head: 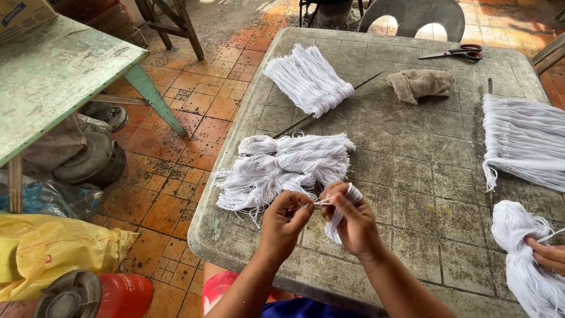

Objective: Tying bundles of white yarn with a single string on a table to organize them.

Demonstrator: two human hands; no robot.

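Person's working white string at the near edge of a worn grey table (412,194). Left hand (285,221) has fingertips pressed together, pinching a few strands. Right hand (353,221) is curled around a small string bundle (344,206), loops poking out on top, tail hanging down past the palm. Just beyond the hands sits a pile of cut bundles (282,168). Another bunch on a thin stick (309,79) lies toward the far left corner, a rag (421,84) and scissors (456,54) by the far edge. Someone else's fingers (547,256) hold more string at the near right corner.
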